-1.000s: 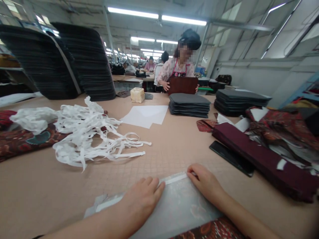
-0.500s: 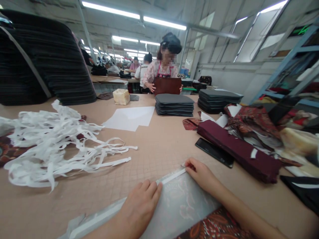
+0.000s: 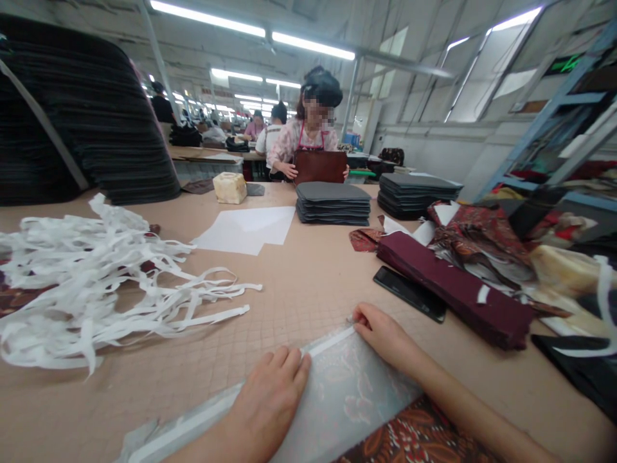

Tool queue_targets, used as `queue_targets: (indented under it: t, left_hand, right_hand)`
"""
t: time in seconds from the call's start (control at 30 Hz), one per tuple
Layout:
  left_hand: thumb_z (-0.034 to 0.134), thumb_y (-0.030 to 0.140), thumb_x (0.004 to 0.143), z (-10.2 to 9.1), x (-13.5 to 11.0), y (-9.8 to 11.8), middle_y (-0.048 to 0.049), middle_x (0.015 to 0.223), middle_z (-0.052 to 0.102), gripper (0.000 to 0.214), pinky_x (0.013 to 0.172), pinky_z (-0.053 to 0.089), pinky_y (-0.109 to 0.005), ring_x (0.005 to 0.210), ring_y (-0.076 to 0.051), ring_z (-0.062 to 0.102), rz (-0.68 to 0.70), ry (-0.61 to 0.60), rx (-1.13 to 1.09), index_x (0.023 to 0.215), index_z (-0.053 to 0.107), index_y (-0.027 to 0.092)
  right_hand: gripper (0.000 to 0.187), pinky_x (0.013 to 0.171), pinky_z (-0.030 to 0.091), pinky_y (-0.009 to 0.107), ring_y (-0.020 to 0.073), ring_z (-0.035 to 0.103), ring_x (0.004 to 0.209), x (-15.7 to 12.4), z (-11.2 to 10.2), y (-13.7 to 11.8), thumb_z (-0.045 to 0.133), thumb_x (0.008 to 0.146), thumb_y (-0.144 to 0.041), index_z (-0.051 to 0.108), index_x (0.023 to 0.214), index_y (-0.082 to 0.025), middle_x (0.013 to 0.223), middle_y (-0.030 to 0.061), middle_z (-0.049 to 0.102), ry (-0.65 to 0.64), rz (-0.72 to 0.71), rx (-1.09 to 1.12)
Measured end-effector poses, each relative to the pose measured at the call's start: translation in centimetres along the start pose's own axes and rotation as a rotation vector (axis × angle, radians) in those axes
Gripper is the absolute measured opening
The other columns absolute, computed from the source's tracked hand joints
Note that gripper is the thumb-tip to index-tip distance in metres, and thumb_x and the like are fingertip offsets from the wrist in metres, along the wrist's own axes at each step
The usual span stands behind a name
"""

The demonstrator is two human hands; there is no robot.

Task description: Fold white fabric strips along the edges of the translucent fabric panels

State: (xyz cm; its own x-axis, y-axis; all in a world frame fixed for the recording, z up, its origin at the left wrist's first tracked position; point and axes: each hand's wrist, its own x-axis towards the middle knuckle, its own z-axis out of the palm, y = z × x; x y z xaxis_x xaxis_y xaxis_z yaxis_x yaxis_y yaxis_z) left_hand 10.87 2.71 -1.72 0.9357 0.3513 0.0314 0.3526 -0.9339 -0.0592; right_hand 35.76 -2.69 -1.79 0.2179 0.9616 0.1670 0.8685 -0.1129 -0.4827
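Note:
A translucent white sheet with a white strip along its far edge lies over red patterned fabric on the tan table. My left hand rests flat on the sheet near the strip, fingers together and stretched out. My right hand sits at the sheet's far right corner with its fingertips curled onto the end of the strip. A heap of loose white strips lies to the left.
A black phone and a folded maroon piece lie to the right beside patterned cloth. Grey pad stacks, white paper and a tall dark stack stand further back. A person in an apron works across the table.
The view has swung to the right, so the strips and stacks sit further left. My right hand has curled tighter on the strip's end. My left hand stays flat.

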Motion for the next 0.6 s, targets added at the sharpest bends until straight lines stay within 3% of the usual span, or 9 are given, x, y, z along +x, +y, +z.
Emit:
queue_targets:
  t: [0.17, 0.3, 0.37, 0.47, 0.6]
  left_hand:
    - [0.041, 0.006, 0.085, -0.2, 0.0, 0.5, -0.0107, 0.103, 0.056, 0.035, 0.073, 0.044, -0.037, 0.088, -0.023, 0.051, -0.034, 0.011, 0.009, 0.119, 0.047, 0.013]
    - [0.041, 0.007, 0.086, -0.1, -0.2, 0.9, -0.0098, 0.101, 0.058, 0.030, 0.070, 0.046, -0.035, 0.085, -0.022, 0.052, -0.048, 0.033, 0.017, 0.112, 0.053, 0.014]
    - [0.041, 0.007, 0.085, 0.2, -1.0, 0.7, -0.0103, 0.101, 0.058, 0.027, 0.070, 0.046, -0.035, 0.085, -0.022, 0.053, -0.052, 0.042, 0.030, 0.106, 0.057, 0.014]
    - [0.042, 0.004, 0.080, 0.9, -4.0, -0.1, -0.0108, 0.102, 0.060, 0.029, 0.073, 0.047, -0.034, 0.086, -0.022, 0.054, -0.078, 0.054, 0.072, 0.102, 0.060, 0.013]
    - [0.039, -0.001, 0.074, 2.1, -11.7, -2.3, -0.0077, 0.111, 0.060, 0.048, 0.085, 0.045, -0.031, 0.102, -0.022, 0.052, -0.182, 0.135, 0.141, 0.114, 0.055, 0.017]
  right_hand:
    - [0.019, 0.073, 0.041, 0.031, 0.0193, 0.051, 0.080, -0.8, -0.2, -1.4, 0.042, 0.079, -0.002, 0.054, 0.076, -0.017, 0.080, 0.0051, 0.055, 0.083, -0.212, -0.220]
    - [0.019, 0.079, 0.042, 0.031, 0.0182, 0.051, 0.088, -2.1, 0.6, -3.1, 0.047, 0.085, -0.008, 0.058, 0.096, -0.018, 0.096, 0.0045, 0.058, -0.089, -0.558, -0.183]
    - [0.023, 0.083, 0.042, 0.032, 0.0187, 0.051, 0.091, -2.6, 1.0, -3.3, 0.050, 0.085, -0.009, 0.057, 0.104, -0.019, 0.102, 0.0048, 0.058, -0.131, -0.645, -0.199]
    - [0.027, 0.083, 0.044, 0.034, 0.0201, 0.052, 0.093, -2.8, 1.3, -2.5, 0.048, 0.084, -0.007, 0.056, 0.107, -0.018, 0.104, 0.0067, 0.059, -0.069, -0.651, -0.218]
    - [0.025, 0.080, 0.046, 0.035, 0.0208, 0.054, 0.088, -2.9, 0.9, -0.2, 0.045, 0.082, -0.005, 0.060, 0.098, -0.016, 0.096, 0.0074, 0.060, 0.022, -0.557, -0.257]
